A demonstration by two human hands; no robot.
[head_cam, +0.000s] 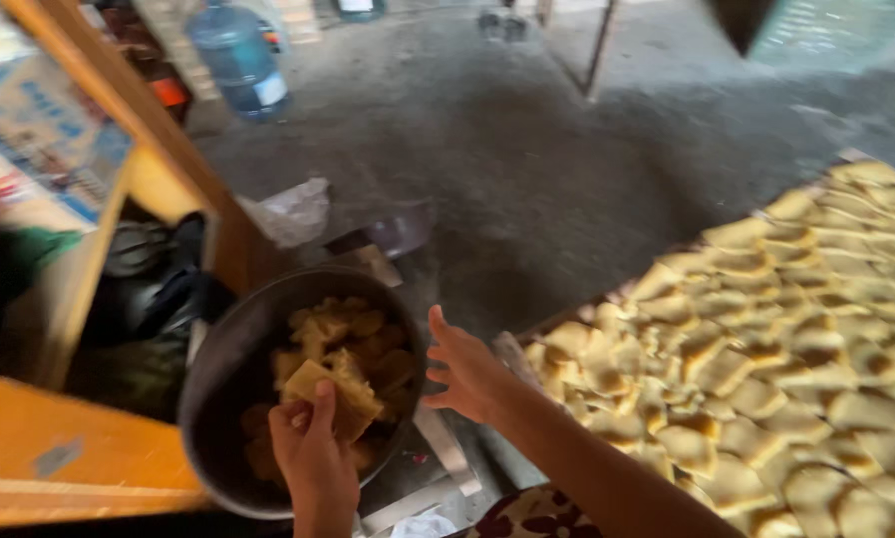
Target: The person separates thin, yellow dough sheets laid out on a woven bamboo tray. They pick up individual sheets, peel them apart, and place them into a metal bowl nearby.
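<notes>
From the left I see a wooden shelf (158, 189) stuffed with dark bags, then the dark round bowl (230, 369) of yellow pieces. My left hand (313, 453) hangs over its near rim, pinching a stack of yellow pieces (330, 391) above the pile, so loose bits would drop back inside. My right hand (467, 374) is spread wide and holds nothing, between the bowl and the tray (512, 349) of flat yellow pieces laid out in rows.
</notes>
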